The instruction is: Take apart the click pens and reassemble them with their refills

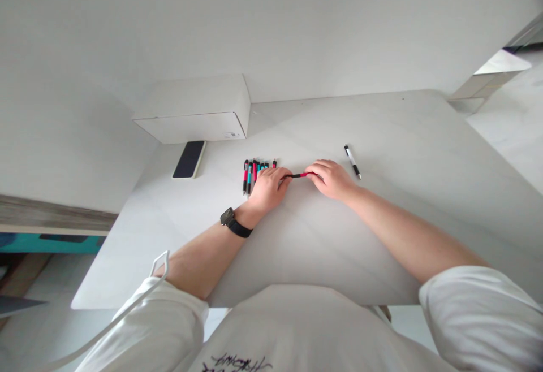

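Note:
A red and black pen [299,175] lies level between my two hands, gripped at both ends. My left hand [270,186] pinches its black end, and my right hand [330,178] has the red end between thumb and fingers. Several red and teal pens with black ends, among them a teal one [249,177], lie side by side just left of my left hand, which hides part of the group. To the right of my right hand rests a white and black pen [352,160], touched by neither hand.
A white box [190,128] stands at the back left of the white table [297,247], against the wall. In front of it lies a phone [189,159] with a dark screen. A white cable [114,321] runs beside my left arm.

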`<state>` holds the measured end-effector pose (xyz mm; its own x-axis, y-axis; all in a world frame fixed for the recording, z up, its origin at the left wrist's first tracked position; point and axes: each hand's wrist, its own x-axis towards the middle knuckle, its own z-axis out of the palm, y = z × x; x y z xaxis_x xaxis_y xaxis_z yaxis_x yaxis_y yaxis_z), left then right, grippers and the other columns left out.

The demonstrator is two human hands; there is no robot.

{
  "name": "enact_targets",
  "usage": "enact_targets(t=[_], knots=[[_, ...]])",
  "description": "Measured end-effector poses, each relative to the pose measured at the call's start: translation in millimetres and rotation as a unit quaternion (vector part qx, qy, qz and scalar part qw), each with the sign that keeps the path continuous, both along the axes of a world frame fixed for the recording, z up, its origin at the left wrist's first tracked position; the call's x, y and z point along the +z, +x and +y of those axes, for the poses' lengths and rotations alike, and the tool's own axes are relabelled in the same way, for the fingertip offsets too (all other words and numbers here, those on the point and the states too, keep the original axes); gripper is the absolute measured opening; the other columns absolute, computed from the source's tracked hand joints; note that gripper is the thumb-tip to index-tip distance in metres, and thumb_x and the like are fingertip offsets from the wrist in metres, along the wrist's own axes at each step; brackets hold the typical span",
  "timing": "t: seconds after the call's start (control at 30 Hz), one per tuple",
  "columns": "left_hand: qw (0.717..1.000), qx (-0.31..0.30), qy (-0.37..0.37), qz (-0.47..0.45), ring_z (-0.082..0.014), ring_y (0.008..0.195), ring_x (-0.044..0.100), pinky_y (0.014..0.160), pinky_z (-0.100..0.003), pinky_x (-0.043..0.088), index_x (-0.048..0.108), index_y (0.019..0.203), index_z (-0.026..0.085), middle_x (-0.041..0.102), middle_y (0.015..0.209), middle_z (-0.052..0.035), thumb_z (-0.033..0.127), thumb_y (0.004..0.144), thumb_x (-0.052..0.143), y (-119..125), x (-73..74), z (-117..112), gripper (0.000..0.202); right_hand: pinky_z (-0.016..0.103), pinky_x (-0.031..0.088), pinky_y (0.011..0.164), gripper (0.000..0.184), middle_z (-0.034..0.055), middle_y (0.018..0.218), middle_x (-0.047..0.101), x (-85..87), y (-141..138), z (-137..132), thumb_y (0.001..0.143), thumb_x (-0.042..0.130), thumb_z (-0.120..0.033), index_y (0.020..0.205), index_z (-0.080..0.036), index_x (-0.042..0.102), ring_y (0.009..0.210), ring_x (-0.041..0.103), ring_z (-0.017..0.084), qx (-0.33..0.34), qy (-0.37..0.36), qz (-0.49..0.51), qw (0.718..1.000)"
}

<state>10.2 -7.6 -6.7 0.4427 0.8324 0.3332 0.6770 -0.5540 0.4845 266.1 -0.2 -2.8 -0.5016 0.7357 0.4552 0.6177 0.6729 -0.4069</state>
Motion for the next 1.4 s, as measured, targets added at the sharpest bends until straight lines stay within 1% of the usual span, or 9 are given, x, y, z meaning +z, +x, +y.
enact_targets(t=[0.13,0.27,0.4,0.47,0.73,0.93,1.13,1.3,1.4], knots=[[1.000,0.002,0.002,-0.007,-0.0252,0.105,0.069,0.099,-0.041,0.048,0.068,0.113,0.023,0.076,0.108,-0.0059,0.027,0.100,0.062,-0.3,0.7,-1.1,0.015,0.038,0.050,0.086,0.015,0.0064,0.096,0.074,-0.5,-0.1,0.0,0.104,0.056,-0.026,0.106,-0.024,0.072,0.091,0.067,0.024,0.000,-0.002,-0.005,1.000],[1.000,0.006,0.001,-0.016,-0.0246,0.104,0.069,0.098,-0.040,0.049,0.067,0.120,0.023,0.076,0.107,-0.0065,0.036,0.105,0.056,0.7,4.2,-3.0,0.023,0.038,0.050,0.087,0.016,0.0066,0.099,0.074,1.4,-0.3,-0.9,0.103,0.056,-0.024,0.110,-0.024,0.071,0.094,0.067,0.024,0.001,0.000,0.003,1.000],[1.000,0.001,-0.007,-0.002,-0.0239,0.098,0.070,0.096,-0.040,0.049,0.071,0.110,0.023,0.076,0.097,-0.0060,0.037,0.109,0.047,0.9,4.9,-1.9,0.028,0.038,0.051,0.087,0.017,0.0070,0.100,0.074,1.5,-0.9,-1.2,0.104,0.056,-0.025,0.110,-0.025,0.071,0.094,0.067,0.024,0.007,0.003,0.006,1.000],[1.000,-0.002,-0.006,0.004,-0.0244,0.098,0.070,0.097,-0.041,0.049,0.072,0.107,0.023,0.076,0.097,-0.0058,0.036,0.108,0.049,0.6,3.9,-1.0,0.026,0.038,0.051,0.087,0.016,0.0069,0.099,0.074,0.6,-1.0,-1.0,0.103,0.056,-0.024,0.109,-0.025,0.071,0.094,0.067,0.024,0.008,0.002,0.004,1.000],[1.000,-0.001,0.007,-0.016,-0.0240,0.103,0.069,0.099,-0.041,0.048,0.071,0.112,0.024,0.077,0.106,-0.0038,0.032,0.103,0.060,-0.6,0.0,-0.2,0.016,0.037,0.051,0.086,0.014,0.0063,0.099,0.075,-0.2,-0.3,-0.5,0.101,0.058,-0.022,0.107,-0.024,0.071,0.093,0.068,0.024,0.007,-0.005,-0.002,1.000],[1.000,-0.003,0.004,-0.010,-0.0245,0.104,0.069,0.100,-0.041,0.048,0.071,0.112,0.024,0.077,0.107,-0.0047,0.033,0.103,0.060,-0.9,3.6,-0.9,0.016,0.037,0.050,0.085,0.014,0.0052,0.099,0.076,-2.9,0.3,0.7,0.101,0.059,-0.022,0.108,-0.025,0.071,0.091,0.069,0.023,0.011,-0.024,-0.003,1.000],[1.000,0.009,-0.003,-0.019,-0.0242,0.101,0.070,0.096,-0.039,0.049,0.070,0.116,0.023,0.077,0.103,-0.0056,0.038,0.106,0.054,1.3,6.2,-3.2,0.024,0.037,0.050,0.087,0.016,0.0067,0.101,0.074,-0.2,0.4,0.3,0.103,0.057,-0.024,0.110,-0.025,0.071,0.095,0.067,0.024,0.012,-0.009,-0.002,1.000],[1.000,0.009,-0.003,0.007,-0.0236,0.095,0.069,0.093,-0.038,0.048,0.073,0.105,0.023,0.076,0.096,-0.0050,0.037,0.106,0.055,0.7,5.3,-2.3,0.023,0.037,0.050,0.089,0.015,0.0080,0.102,0.074,2.5,0.3,-0.3,0.103,0.058,-0.026,0.109,-0.024,0.071,0.096,0.067,0.025,0.025,-0.007,-0.010,1.000],[1.000,0.009,0.001,0.013,-0.0243,0.095,0.068,0.094,-0.040,0.048,0.074,0.105,0.023,0.077,0.098,-0.0050,0.036,0.104,0.059,0.1,4.7,-1.1,0.020,0.036,0.049,0.089,0.014,0.0076,0.103,0.076,1.3,0.0,-0.3,0.102,0.060,-0.026,0.109,-0.024,0.071,0.096,0.068,0.025,0.021,-0.019,-0.009,1.000]])
